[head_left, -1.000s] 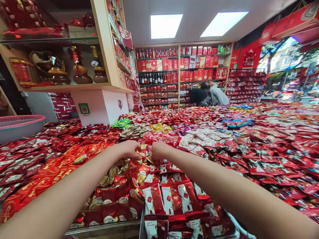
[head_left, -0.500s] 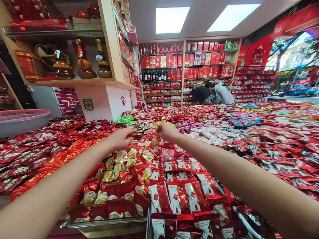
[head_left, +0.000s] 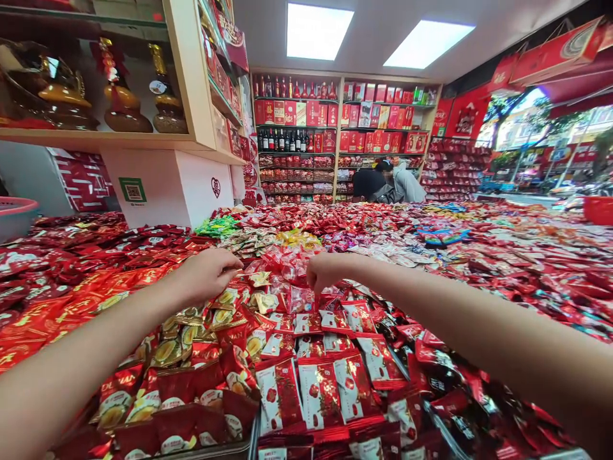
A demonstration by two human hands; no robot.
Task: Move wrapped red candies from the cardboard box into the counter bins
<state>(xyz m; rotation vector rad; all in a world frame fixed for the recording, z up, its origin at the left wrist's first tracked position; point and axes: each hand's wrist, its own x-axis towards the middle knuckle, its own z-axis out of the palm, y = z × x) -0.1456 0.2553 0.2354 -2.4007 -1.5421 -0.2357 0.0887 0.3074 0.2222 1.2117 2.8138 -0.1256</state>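
Note:
My left hand (head_left: 211,271) hovers over the back of the gold and red durian candy packets (head_left: 223,313). Its fingers are bent, with a gap between them and the thumb, and nothing shows in it. My right hand (head_left: 330,269) points down at the clear pink-red candy wrappers (head_left: 301,299), its fingers curled together. Whether a wrapper is pinched in its fingertips is hidden. Red and white candy packets (head_left: 316,393) lie in rows below my right hand, nearer to me.
Heaps of wrapped sweets (head_left: 502,268) spread to the right. A white pillar (head_left: 153,198) under a wooden display cabinet (head_left: 191,83) stands at the left, near a basin (head_left: 16,217). Two people bend at the back before the shelves (head_left: 297,115).
The view has shifted right and closer to the sweets. My right hand's fingers have turned downward toward the clear pink-red wrappers. My left hand is more bent than before.

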